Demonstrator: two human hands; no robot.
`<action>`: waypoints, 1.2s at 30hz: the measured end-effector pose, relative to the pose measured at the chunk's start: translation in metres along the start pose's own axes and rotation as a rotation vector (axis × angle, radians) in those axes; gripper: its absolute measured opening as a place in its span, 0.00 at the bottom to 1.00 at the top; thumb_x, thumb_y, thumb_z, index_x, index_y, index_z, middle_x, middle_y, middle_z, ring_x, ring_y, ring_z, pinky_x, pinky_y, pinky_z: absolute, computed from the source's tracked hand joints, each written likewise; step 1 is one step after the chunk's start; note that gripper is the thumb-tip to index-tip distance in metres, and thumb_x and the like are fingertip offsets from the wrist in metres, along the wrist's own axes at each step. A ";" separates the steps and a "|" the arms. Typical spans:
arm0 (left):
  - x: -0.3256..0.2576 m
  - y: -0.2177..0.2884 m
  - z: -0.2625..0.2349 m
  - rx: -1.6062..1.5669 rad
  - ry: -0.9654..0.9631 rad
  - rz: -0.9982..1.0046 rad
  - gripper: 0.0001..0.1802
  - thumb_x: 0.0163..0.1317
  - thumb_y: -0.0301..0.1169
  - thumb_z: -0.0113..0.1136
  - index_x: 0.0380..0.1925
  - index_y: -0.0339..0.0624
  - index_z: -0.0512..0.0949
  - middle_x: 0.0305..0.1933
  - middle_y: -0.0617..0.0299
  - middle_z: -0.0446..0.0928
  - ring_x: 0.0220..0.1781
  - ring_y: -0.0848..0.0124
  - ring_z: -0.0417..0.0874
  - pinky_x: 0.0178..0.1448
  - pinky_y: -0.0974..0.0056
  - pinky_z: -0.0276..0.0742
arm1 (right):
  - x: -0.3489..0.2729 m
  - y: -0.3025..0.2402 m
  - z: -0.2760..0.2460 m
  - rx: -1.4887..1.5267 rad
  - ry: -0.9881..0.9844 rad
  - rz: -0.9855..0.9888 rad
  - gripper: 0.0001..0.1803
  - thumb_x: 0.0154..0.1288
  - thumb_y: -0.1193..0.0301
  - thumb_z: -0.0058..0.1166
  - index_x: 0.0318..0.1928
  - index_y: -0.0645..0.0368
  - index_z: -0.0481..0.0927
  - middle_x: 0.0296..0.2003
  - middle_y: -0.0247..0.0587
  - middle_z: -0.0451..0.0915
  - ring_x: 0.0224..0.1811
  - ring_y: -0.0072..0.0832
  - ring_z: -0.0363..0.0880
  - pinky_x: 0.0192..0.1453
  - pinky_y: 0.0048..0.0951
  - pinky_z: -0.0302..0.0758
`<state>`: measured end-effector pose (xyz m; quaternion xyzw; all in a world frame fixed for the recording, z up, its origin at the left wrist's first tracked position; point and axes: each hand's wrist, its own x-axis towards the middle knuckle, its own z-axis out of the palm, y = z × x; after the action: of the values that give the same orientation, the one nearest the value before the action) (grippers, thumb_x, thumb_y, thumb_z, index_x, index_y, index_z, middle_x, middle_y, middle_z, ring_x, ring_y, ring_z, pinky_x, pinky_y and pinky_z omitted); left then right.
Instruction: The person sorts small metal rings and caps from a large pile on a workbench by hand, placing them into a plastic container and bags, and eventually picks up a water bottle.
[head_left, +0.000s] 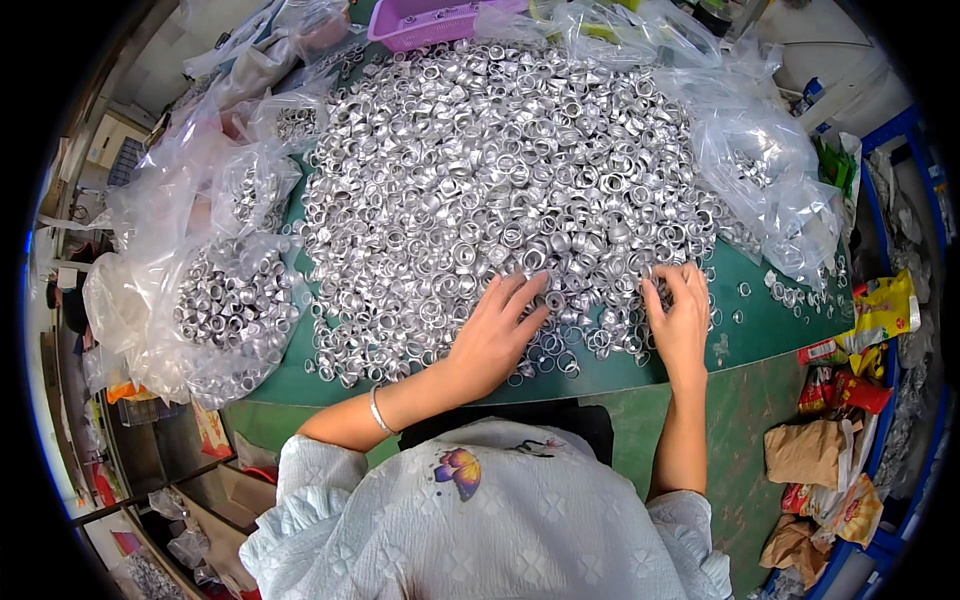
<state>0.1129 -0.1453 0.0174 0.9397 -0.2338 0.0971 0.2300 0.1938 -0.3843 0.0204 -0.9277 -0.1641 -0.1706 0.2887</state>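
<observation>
A broad heap of silver metal rings (440,190) covers much of the green tabletop (330,385). At its near edge rests my left hand (498,335), fingers spread and pointing into the rings, with nothing gripped. Farther right, my right hand (680,315) bends over the heap's edge. Its thumb and forefinger come together at the rings; whatever is between their tips is too small to make out. Loose rings (550,355) lie on the green surface between the two hands. A bracelet (378,410) circles my left wrist.
Clear plastic bags with rings stand left (235,310) and right (765,185) of the heap. A purple basket (420,25) sits at the far edge. On the right, a blue-framed shelf (880,430) holds snack packets and brown paper (810,450). Boxes (215,490) stand low on the left.
</observation>
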 end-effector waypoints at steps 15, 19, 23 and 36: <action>0.032 -0.019 0.004 0.020 0.090 -0.104 0.20 0.56 0.27 0.58 0.50 0.39 0.72 0.56 0.57 0.68 0.57 0.57 0.68 0.56 0.54 0.63 | 0.006 -0.046 0.034 0.022 -0.128 -0.167 0.09 0.49 0.72 0.63 0.32 0.59 0.78 0.29 0.39 0.70 0.37 0.37 0.69 0.41 0.36 0.62; 0.018 -0.016 0.002 -0.054 0.149 -0.117 0.21 0.55 0.25 0.59 0.51 0.40 0.72 0.58 0.53 0.67 0.60 0.54 0.66 0.62 0.50 0.61 | 0.002 -0.039 0.027 0.092 -0.151 -0.096 0.08 0.48 0.73 0.62 0.31 0.57 0.78 0.28 0.38 0.70 0.37 0.36 0.69 0.41 0.36 0.62; -0.004 -0.003 -0.003 -0.130 0.200 -0.148 0.21 0.51 0.21 0.60 0.48 0.40 0.74 0.57 0.50 0.68 0.63 0.51 0.66 0.67 0.46 0.57 | -0.003 -0.040 0.019 0.065 -0.131 -0.089 0.10 0.49 0.75 0.61 0.34 0.58 0.77 0.28 0.39 0.70 0.37 0.37 0.69 0.42 0.36 0.62; -0.039 0.015 0.018 -0.013 0.134 -0.257 0.21 0.49 0.29 0.64 0.47 0.46 0.75 0.48 0.59 0.71 0.51 0.59 0.70 0.53 0.55 0.61 | -0.045 -0.062 0.035 0.076 -0.207 -0.231 0.13 0.51 0.76 0.59 0.40 0.58 0.78 0.27 0.37 0.67 0.33 0.35 0.67 0.38 0.35 0.62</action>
<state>0.0734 -0.1504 -0.0038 0.9518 -0.0966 0.1277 0.2618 0.1364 -0.3244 0.0043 -0.9037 -0.3050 -0.0997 0.2835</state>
